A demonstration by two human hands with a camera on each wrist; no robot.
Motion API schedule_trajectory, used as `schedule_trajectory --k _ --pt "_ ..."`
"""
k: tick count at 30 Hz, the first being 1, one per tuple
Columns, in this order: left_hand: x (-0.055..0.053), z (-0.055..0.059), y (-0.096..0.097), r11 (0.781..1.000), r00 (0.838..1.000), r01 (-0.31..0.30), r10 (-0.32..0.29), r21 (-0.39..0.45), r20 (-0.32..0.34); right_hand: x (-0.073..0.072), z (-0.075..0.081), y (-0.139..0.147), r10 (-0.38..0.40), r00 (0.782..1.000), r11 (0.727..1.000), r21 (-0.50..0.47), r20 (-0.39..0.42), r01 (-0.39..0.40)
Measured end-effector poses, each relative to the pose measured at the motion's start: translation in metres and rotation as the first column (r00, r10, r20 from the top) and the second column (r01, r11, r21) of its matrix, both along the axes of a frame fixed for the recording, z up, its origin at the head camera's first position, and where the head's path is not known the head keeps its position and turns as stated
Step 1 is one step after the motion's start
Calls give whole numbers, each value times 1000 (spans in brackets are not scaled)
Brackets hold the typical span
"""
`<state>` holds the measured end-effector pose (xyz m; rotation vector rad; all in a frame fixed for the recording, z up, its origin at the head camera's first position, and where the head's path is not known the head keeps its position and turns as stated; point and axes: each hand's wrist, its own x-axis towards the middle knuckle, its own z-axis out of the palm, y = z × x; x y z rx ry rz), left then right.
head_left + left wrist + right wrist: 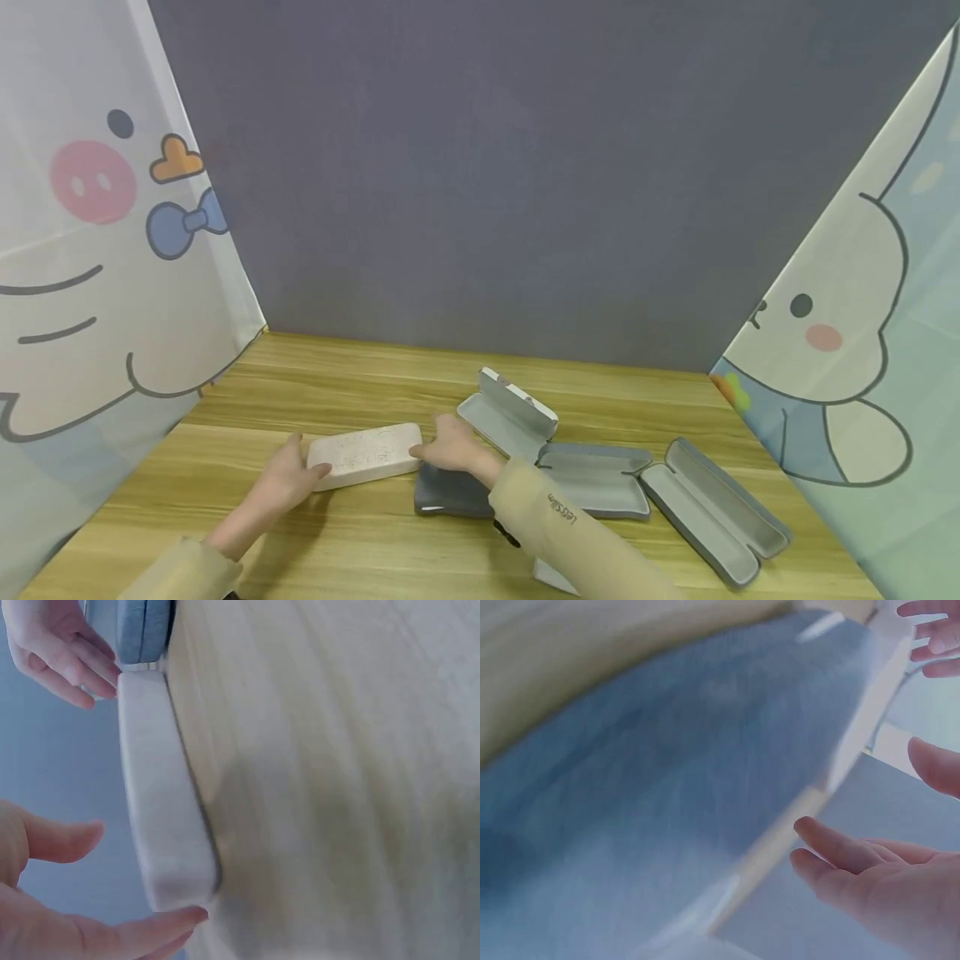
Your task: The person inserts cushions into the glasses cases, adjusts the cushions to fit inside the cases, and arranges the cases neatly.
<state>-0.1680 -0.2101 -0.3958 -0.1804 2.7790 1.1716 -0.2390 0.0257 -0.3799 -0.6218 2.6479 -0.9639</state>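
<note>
A closed, white, oblong case [365, 455], looking like a glasses case, lies on the wooden table between my two hands. At its left end is my left hand [283, 479]; the left wrist view shows the fingertips touching that end of the white case [169, 802], with the thumb apart. Over the right end reaches my right hand [453, 446], its thumb close to the corner. Its fingers look loosely extended in the right wrist view. Beneath the right wrist sits a closed blue-grey case [450, 492], partly covered by the forearm.
Behind the right hand stands an open case [517, 408] with a patterned white lid. Two open grey cases [592, 479] [716, 512] lie farther right. A pale object [553, 577] shows partly under the right sleeve. A grey panel [480, 183] rises behind the table.
</note>
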Motion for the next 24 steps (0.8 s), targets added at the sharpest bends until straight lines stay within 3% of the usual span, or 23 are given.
schedule_trajectory --k 8,14,21,24 --pt "5 31 17 996 991 -18 7 -88 -134 16 26 41 83 994 994 -62 -69 -87" --pt "14 53 35 991 967 2 -35 -130 -252 39 47 69 148 987 986 -65 -68 -152" --pt "30 61 58 992 920 61 -98 -109 -379 67 62 95 191 974 978 -60 -124 -200" --pt "38 60 67 992 914 88 -115 -88 -390 80 65 107 187 971 980 -42 -148 -195"
